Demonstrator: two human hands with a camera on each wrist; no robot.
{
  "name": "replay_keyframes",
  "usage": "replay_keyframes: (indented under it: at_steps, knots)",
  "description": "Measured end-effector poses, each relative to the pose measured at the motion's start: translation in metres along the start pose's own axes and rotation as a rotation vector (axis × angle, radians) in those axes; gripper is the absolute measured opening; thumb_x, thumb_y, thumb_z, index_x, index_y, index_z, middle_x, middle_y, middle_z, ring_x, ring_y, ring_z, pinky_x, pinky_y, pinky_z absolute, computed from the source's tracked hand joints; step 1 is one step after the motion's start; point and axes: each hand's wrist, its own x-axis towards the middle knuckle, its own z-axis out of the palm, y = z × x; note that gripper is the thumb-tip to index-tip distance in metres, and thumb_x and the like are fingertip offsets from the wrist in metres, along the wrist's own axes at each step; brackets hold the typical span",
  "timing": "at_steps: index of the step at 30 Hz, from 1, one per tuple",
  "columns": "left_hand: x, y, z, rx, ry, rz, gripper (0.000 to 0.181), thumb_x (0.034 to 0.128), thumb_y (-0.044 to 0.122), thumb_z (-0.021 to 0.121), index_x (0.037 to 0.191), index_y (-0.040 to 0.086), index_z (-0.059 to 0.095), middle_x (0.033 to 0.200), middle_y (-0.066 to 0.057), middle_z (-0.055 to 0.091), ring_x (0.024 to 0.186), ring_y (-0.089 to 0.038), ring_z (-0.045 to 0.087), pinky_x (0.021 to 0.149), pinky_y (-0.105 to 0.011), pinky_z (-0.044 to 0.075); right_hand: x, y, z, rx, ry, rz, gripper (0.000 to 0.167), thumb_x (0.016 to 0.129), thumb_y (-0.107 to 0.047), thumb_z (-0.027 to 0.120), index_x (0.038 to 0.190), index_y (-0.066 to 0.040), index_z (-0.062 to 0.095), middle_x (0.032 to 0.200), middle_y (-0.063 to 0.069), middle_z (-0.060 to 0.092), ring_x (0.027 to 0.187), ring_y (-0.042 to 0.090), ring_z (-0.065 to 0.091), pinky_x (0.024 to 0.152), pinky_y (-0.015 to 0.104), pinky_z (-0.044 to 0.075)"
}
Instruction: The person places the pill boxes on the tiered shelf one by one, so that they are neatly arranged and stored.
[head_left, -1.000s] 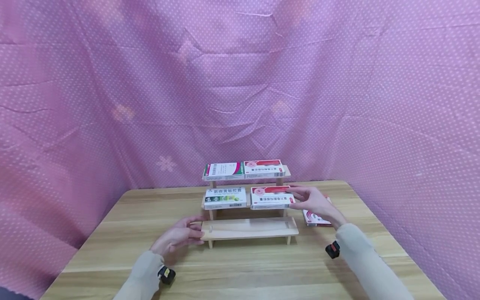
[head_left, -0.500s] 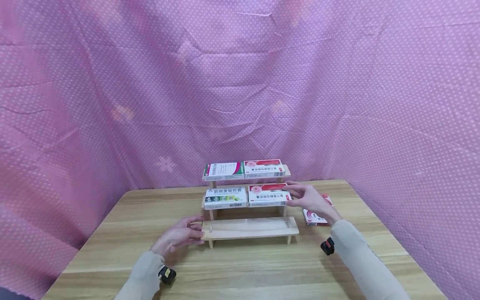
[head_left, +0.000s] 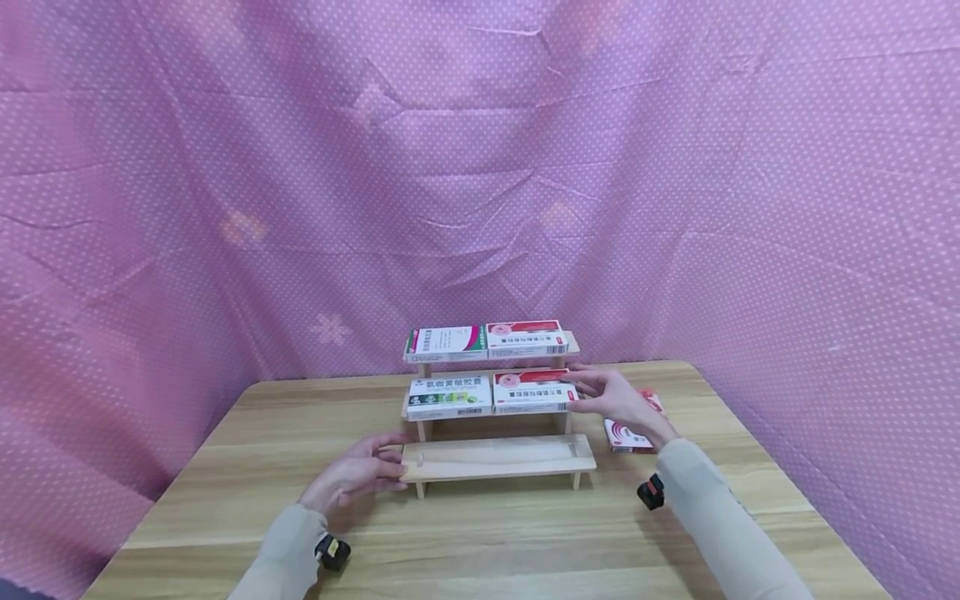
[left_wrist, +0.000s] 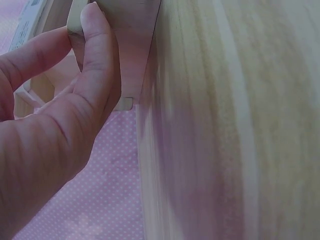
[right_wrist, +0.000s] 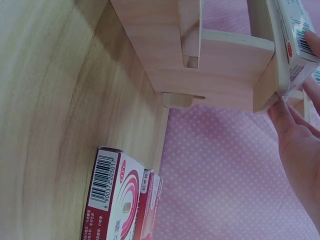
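A three-tier wooden display stand [head_left: 495,458] stands on the table. My left hand [head_left: 351,477] pinches the left end of its bottom tier; in the left wrist view the thumb and a finger lie on either side of the wooden edge. On the middle tier lies a red-and-white medicine box [head_left: 529,395], its right end held by my right hand [head_left: 621,402]. That box [right_wrist: 300,52] rests flat on the tier in the right wrist view. Left of it, close alongside, is a white-and-green medicine box [head_left: 450,395].
The top tier bears a green-and-white medicine box [head_left: 447,340] and another red-and-white one [head_left: 527,337]. More red-and-white boxes [head_left: 628,435] lie on the table [head_left: 480,542] right of the stand, partly behind my right arm. A pink dotted cloth [head_left: 480,167] hangs behind.
My right hand has moved the red-and-white box left along the middle tier, up beside the white-and-green box. The left hand keeps its place on the bottom tier.
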Motion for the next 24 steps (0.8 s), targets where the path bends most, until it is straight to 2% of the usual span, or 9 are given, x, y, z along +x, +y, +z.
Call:
replay_keyframes:
  at_steps: [4, 10, 17, 20, 24]
  knots:
    - [-0.001, 0.0, -0.001, 0.001, -0.009, 0.001, 0.075, 0.0853, -0.007, 0.061, 0.149, -0.011, 0.021, 0.106, -0.014, 0.054, 0.089, -0.021, 0.063, 0.09, -0.039, 0.059, -0.001, 0.0, 0.0, 0.002, -0.02, -0.005, 0.064, 0.084, -0.013, 0.076, 0.141, 0.0, 0.049, 0.162, 0.017, 0.019, 0.142, 0.039, 0.033, 0.113, 0.038, 0.038]
    - [0.0, -0.002, -0.001, -0.005, -0.004, -0.011, 0.074, 0.0866, -0.006, 0.061, 0.149, -0.009, 0.022, 0.11, -0.016, 0.052, 0.091, -0.023, 0.064, 0.091, -0.039, 0.059, -0.002, 0.001, 0.0, 0.046, -0.007, 0.014, 0.066, 0.083, -0.016, 0.077, 0.142, -0.004, 0.049, 0.162, 0.014, 0.022, 0.143, 0.035, 0.034, 0.113, 0.038, 0.037]
    - [-0.001, -0.004, -0.001, -0.03, -0.001, 0.004, 0.074, 0.0872, -0.007, 0.06, 0.149, -0.01, 0.02, 0.114, -0.018, 0.053, 0.096, -0.024, 0.065, 0.095, -0.04, 0.057, -0.008, 0.005, -0.007, 0.121, -0.022, 0.014, 0.073, 0.084, -0.014, 0.076, 0.146, 0.0, 0.04, 0.158, 0.017, 0.03, 0.144, 0.034, 0.032, 0.11, 0.031, 0.04]
    - [-0.001, -0.005, -0.001, -0.041, 0.006, 0.008, 0.074, 0.0874, -0.007, 0.06, 0.149, -0.01, 0.02, 0.115, -0.019, 0.053, 0.096, -0.024, 0.065, 0.095, -0.041, 0.057, -0.011, 0.008, -0.011, 0.132, -0.003, 0.025, 0.074, 0.084, -0.013, 0.076, 0.147, 0.001, 0.039, 0.155, 0.019, 0.035, 0.143, 0.033, 0.034, 0.108, 0.026, 0.042]
    - [0.001, -0.007, 0.001, -0.047, 0.025, 0.009, 0.074, 0.0871, -0.007, 0.061, 0.149, -0.01, 0.021, 0.114, -0.018, 0.053, 0.096, -0.023, 0.065, 0.095, -0.041, 0.057, -0.017, 0.011, -0.016, 0.107, 0.01, 0.028, 0.07, 0.086, -0.016, 0.074, 0.146, 0.0, 0.041, 0.152, 0.019, 0.041, 0.14, 0.036, 0.039, 0.106, 0.025, 0.046]
